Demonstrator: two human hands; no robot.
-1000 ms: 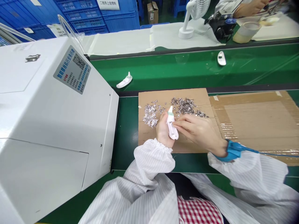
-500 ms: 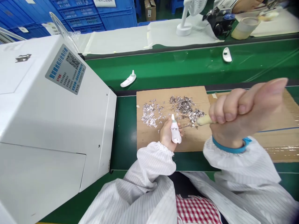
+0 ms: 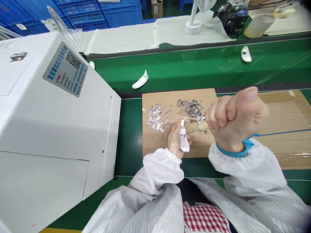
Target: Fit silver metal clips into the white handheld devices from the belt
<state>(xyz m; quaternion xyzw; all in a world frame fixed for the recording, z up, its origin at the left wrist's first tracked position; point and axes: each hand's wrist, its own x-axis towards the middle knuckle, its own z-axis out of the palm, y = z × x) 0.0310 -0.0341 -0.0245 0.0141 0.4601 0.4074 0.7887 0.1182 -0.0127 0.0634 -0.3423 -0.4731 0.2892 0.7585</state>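
My left hand (image 3: 174, 139) is closed around a white plastic housing (image 3: 184, 142), shaped like an ear thermometer, with its narrow tip pointing away from me. Small metal bits show across the housing's middle. In my right fist (image 3: 236, 116), thumb on top, is a hand tool with a pale yellow handle (image 3: 203, 126). Its thin metal shaft (image 3: 191, 132) reaches the housing's middle; whether the tip touches is too small to tell. Beyond my hands, small flat metal pieces (image 3: 155, 119) and a darker heap of small metal parts (image 3: 193, 108) lie on a cardboard sheet (image 3: 155, 145).
A large white machine (image 3: 80, 126) stands at left. Across the back runs a green belt (image 3: 182, 69) carrying white housings (image 3: 140, 80) (image 3: 246, 54). A blue wrist-strap cord (image 3: 286, 132) stretches right over more cardboard (image 3: 286, 149). A white fan (image 3: 193, 26) stands beyond.
My right hand has moved left with the tool, closer to the housing in my left hand. The housings on the belt have shifted right, and another shows beside the machine.
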